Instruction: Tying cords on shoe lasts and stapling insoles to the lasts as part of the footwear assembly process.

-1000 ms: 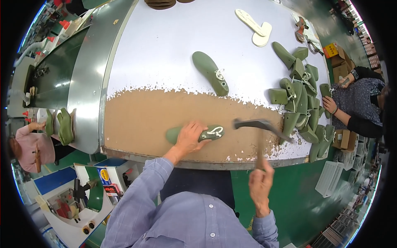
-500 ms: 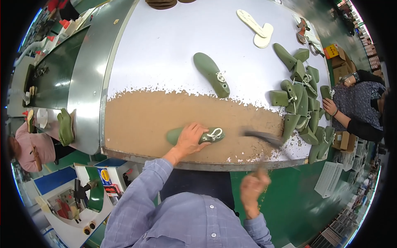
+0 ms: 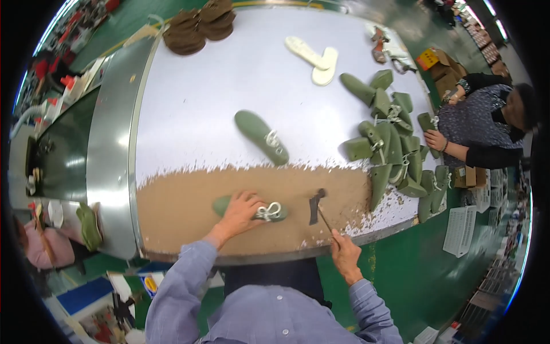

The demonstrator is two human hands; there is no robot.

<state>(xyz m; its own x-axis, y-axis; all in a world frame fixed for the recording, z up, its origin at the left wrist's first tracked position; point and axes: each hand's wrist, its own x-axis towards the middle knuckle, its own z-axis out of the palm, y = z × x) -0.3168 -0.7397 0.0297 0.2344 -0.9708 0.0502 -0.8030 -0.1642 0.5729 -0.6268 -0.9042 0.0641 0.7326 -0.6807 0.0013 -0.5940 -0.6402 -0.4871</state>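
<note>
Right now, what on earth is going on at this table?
A person holds a green shoe form with white lacing on the worn brown part of the table, the left-hand grip laid over it. The right-hand grip has a hammer by the handle, its head apart from the form. A second laced form lies farther back, with a pile of forms toward the right and a co-worker's hand beside it.

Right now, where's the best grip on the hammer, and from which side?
The lower end of the hammer handle, probably best from the near right side, fingers wrapped round. The handle is slim and slants toward that side, putting this end away from the wide dark hammer head. The right hand holds it there.
</note>
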